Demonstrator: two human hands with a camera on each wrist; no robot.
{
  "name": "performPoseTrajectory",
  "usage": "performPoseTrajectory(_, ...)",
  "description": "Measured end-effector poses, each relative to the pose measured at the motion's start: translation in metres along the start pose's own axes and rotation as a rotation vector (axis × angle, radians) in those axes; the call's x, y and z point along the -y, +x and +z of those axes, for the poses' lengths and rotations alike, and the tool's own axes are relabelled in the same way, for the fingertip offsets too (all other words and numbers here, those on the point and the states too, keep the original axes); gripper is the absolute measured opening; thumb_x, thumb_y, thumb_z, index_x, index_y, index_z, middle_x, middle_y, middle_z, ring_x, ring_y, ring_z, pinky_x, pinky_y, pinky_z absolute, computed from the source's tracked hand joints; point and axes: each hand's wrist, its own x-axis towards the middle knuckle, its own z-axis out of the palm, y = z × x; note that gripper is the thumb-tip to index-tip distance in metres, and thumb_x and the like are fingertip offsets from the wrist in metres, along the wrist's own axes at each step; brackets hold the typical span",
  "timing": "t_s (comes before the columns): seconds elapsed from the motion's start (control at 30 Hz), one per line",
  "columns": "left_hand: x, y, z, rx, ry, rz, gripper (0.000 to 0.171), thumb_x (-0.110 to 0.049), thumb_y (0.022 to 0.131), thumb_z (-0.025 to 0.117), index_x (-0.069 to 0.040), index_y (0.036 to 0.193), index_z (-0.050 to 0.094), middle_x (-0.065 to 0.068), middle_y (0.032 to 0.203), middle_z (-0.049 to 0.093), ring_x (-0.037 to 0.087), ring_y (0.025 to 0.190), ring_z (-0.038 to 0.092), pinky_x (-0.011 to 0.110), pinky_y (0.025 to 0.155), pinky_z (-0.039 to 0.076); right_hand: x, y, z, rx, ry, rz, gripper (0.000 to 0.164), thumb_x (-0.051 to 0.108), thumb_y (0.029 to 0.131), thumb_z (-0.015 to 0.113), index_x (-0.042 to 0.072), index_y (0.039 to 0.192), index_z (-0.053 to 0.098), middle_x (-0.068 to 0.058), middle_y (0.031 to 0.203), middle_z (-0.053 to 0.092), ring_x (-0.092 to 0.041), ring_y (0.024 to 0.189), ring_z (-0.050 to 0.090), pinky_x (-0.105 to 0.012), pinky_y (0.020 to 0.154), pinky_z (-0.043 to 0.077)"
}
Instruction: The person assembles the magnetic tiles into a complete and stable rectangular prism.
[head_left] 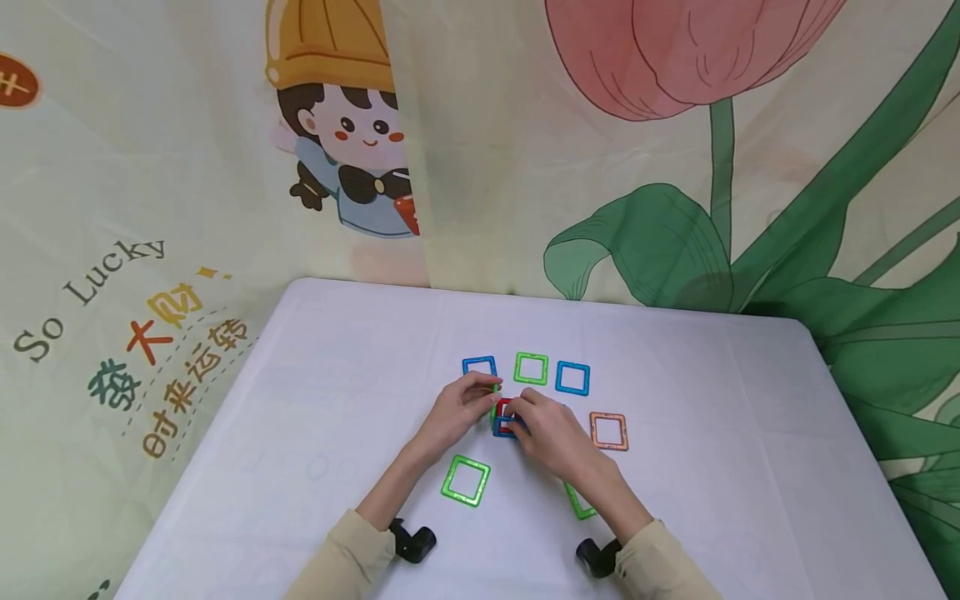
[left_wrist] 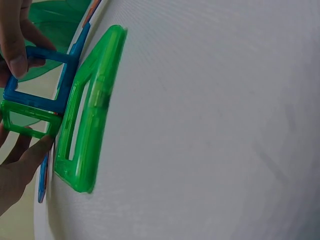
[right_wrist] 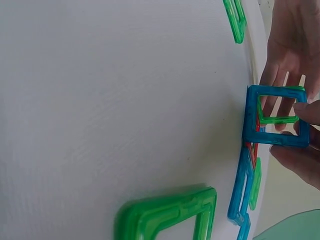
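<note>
Near the middle of the table, a red square frame tile lies between my hands. A blue square tile stands upright at its near side, and my right hand pinches it between thumb and fingers. On the left side a green square tile also stands upright, meeting the blue one at a corner. My left hand touches the green tile from outside; in the right wrist view its fingers look straight behind the tile. The hands partly cover the small structure in the head view.
Behind the hands lie a blue tile, a green tile and another blue tile. An orange tile is to the right. Nearer are green tiles, one on the left and one partly under the right forearm.
</note>
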Motion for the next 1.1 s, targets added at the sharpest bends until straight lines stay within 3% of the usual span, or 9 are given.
performPoseTrajectory(0.57, -0.003, 0.0, 0.002, -0.005, -0.009, -0.007, 0.033, -0.017, 0.1, 0.067, -0.01, 0.133, 0.065, 0.008, 0.134, 0.068, 0.027, 0.126, 0.063, 0.047, 0.104, 0.054, -0.002, -0.002, 0.002, -0.023, 0.035, -0.026, 0.021, 0.01, 0.089, 0.08, 0.007, 0.11, 0.075, -0.001, 0.096, 0.068, -0.011, 0.079, 0.063, -0.024, 0.073, 0.06)
performPoseTrajectory(1.1, 0.0, 0.001, 0.004, -0.013, 0.032, -0.014, 0.032, -0.019, 0.102, 0.065, -0.014, 0.133, 0.065, 0.007, 0.135, 0.066, 0.026, 0.128, 0.061, 0.043, 0.106, 0.053, -0.013, -0.017, -0.004, 0.003, 0.099, 0.059, 0.038, 0.011, 0.088, 0.082, 0.003, 0.123, 0.071, -0.009, 0.109, 0.072, -0.021, 0.093, 0.07, -0.035, 0.083, 0.062)
